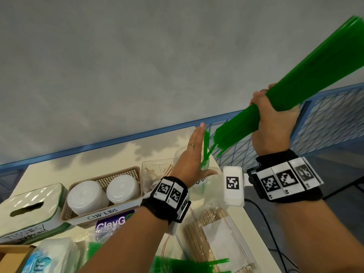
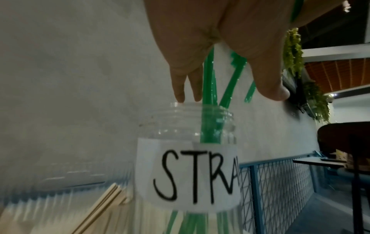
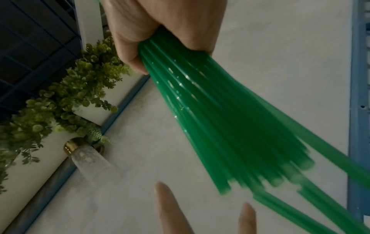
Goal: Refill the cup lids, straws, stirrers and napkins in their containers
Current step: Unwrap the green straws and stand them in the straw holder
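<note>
While the right hand (image 1: 275, 119) grips a bundle of straws (image 1: 307, 75) slanting down-left, their low ends sit just above the straw jar (image 2: 186, 126) at the tabletop's far right edge, the flat, spread left hand (image 1: 194, 152) beside them.

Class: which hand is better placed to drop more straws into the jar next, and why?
Right. The right hand already grips the green straw bundle, tilted toward the straw jar. The left hand is flat and open beside the jar's mouth, holding nothing.
</note>
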A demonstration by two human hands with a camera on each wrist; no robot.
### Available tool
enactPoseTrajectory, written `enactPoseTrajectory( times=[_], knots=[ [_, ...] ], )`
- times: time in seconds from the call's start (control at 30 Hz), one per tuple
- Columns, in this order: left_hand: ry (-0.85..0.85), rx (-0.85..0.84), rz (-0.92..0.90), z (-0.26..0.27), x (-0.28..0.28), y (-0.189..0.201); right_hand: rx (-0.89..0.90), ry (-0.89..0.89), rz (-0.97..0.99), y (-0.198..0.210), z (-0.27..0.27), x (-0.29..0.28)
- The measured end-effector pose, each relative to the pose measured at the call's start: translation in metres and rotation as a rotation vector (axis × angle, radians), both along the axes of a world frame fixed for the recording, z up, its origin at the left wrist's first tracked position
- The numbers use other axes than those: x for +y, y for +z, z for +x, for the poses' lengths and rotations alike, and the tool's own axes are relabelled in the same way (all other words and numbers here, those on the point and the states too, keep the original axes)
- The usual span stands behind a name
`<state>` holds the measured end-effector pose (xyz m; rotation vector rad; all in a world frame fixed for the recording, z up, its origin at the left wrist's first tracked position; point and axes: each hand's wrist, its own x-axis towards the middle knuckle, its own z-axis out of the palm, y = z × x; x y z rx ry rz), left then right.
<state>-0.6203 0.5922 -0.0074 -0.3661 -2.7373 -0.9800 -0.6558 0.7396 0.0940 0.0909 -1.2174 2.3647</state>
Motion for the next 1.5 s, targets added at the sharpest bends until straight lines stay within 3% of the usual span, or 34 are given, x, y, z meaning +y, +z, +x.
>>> enactPoseTrajectory(
  times=[0.07,0.13,0.23,0.3,0.5,0.77,0.97,1.13,1.27,1.37,1.5],
  knots=[
    [0.04,0.084,-0.025,0.005,0.0,-0.009,0.001,-0.007,-0.013,0.0,0.002,0.007],
    [0.143,0.168,0.064,0.008,-0.004,-0.019,-0.006,-0.015,-0.031,0.0,0.004,0.013],
    [0.337,0.005,0.329,0.008,-0.005,-0.025,0.004,-0.008,-0.073,0.001,0.007,0.019],
    [0.373,-0.142,0.419,0.003,-0.005,-0.021,0.009,-0.002,-0.085,0.001,0.008,0.02],
    [0.329,-0.421,0.077,-0.018,-0.004,-0.001,0.024,0.017,-0.091,0.0,0.012,0.022],
    [0.357,-0.388,-0.178,-0.038,0.006,-0.004,0.021,0.02,-0.11,-0.005,0.01,0.023],
    [0.394,-0.326,-0.21,-0.043,0.009,-0.004,0.014,0.003,-0.114,-0.008,0.005,0.022],
    [0.462,-0.312,-0.125,-0.046,0.009,-0.002,0.024,0.018,-0.1,-0.009,0.002,0.012],
    [0.52,-0.293,0.138,-0.048,-0.005,-0.005,0.011,0.038,-0.115,-0.014,-0.002,0.001],
    [0.452,-0.238,0.343,-0.046,-0.018,-0.006,-0.025,0.042,-0.108,-0.02,-0.008,-0.012],
    [0.408,-0.225,0.407,-0.038,-0.025,-0.006,-0.072,0.032,-0.008,-0.036,-0.013,-0.036]
  ],
)
